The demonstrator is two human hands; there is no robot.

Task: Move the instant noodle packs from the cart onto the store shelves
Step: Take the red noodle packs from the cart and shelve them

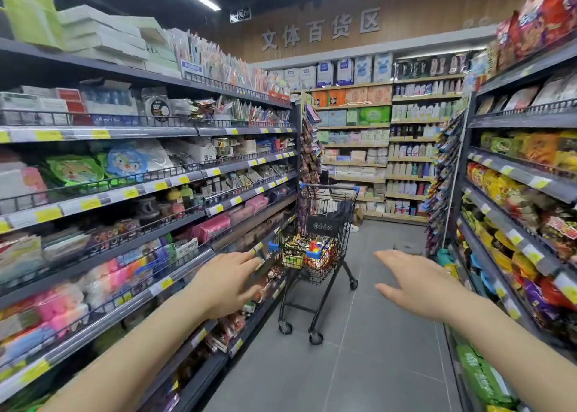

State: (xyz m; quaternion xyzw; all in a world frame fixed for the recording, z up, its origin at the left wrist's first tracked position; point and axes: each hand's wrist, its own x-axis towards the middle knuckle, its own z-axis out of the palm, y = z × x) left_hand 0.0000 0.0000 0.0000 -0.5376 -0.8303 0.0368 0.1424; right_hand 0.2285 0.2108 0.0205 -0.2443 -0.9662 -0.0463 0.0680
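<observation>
The left hand [224,287] is held out in mid-air with its fingers straight and loosely spread, nothing gripped. The right hand [415,283] is likewise stretched forward, palm down, fingers relaxed and empty. Ahead of both, well apart from them, a black cart [315,249] is parked on the grey floor [359,365], close against the left-hand shelves [175,174]. The instant noodle packs [307,249] are seen piled in its basket. More packets are stocked on the right-hand shelves [512,174].
</observation>
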